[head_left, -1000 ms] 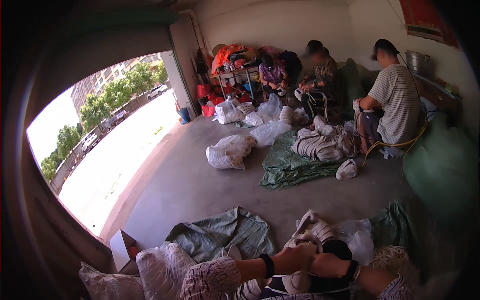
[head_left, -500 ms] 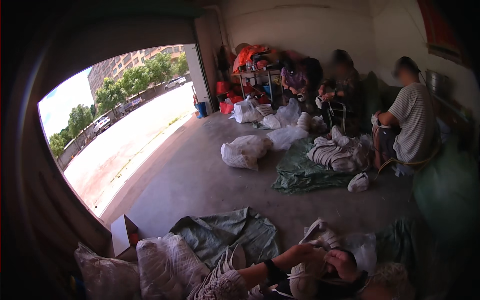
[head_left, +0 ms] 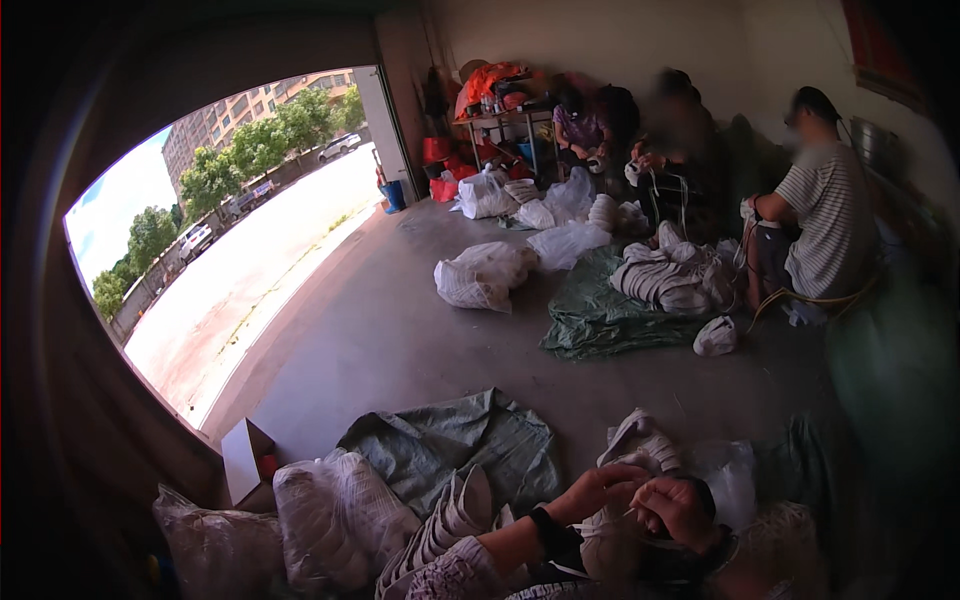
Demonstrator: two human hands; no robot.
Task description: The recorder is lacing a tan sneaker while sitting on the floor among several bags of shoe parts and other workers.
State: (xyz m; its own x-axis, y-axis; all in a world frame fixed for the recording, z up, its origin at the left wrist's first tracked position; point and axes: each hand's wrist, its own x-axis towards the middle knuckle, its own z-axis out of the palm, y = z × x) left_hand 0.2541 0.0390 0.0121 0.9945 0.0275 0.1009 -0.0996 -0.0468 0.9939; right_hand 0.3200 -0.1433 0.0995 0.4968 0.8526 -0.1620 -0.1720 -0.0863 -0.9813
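Both hands meet at the lower middle of the view. Our left hand and right hand are closed in a fingertip grip on a thin pale strand, too fine to identify, held just above a bundle of white, soft-looking woven pieces lying before us. We judge the strand light, limp and easy to lose; the sound place to hold it is close to its end, between thumb and forefinger. The bundle looks soft and compressible, so it should be lifted from beneath rather than by one edge.

Further out on the left lie a stack of flat white folded pieces, a clear plastic sack of white goods and a small cardboard box. A crumpled grey-green tarpaulin covers the concrete floor ahead and can snag loose material. Well apart, a seated person in a striped shirt works beside another pile of white bundles.
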